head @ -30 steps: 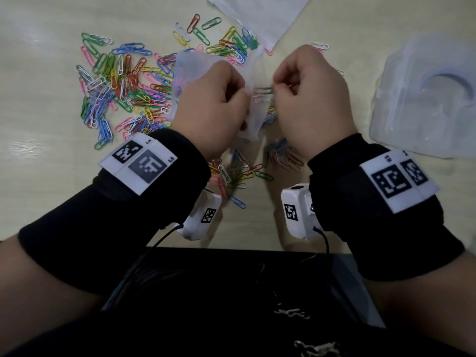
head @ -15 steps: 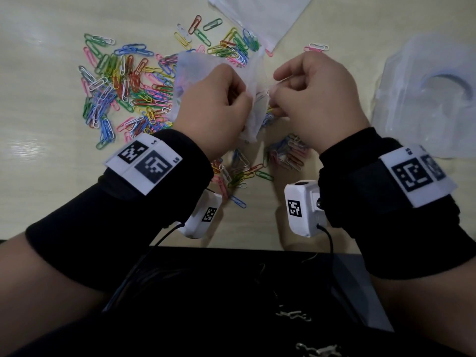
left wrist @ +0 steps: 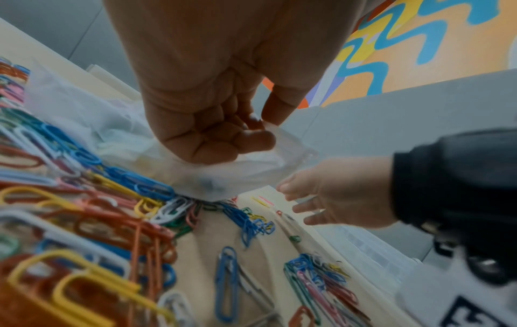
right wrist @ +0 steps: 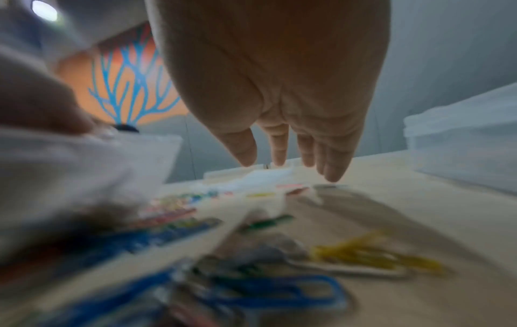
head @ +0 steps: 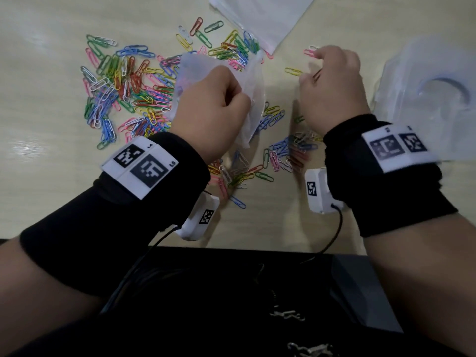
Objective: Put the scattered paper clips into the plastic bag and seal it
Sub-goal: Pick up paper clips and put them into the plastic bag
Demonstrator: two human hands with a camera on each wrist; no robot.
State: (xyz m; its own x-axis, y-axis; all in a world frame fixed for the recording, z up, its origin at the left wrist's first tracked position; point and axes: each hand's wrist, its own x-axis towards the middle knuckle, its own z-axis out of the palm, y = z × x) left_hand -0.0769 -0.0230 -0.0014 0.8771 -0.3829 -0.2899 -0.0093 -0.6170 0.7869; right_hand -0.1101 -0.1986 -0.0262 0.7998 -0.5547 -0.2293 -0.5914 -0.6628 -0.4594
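Coloured paper clips (head: 123, 91) lie scattered on the pale table, with a smaller heap (head: 286, 150) near the front. My left hand (head: 213, 109) grips the rim of a clear plastic bag (head: 253, 99), holding it just above the clips; the bag (left wrist: 238, 170) sags below the curled fingers (left wrist: 223, 141). My right hand (head: 332, 86) hovers to the right of the bag with fingers extended downward (right wrist: 279, 152), holding nothing. It is above a yellow clip (head: 293, 71) and a pink clip (head: 309, 52).
A clear plastic lidded container (head: 432, 94) stands at the right. A stack of white bags (head: 260, 16) lies at the back. A dark surface (head: 231, 305) borders the table's front edge.
My right hand has left the bag's mouth, opened, and moved right and away toward the loose clips. The left hand keeps hold of the bag in the same place.
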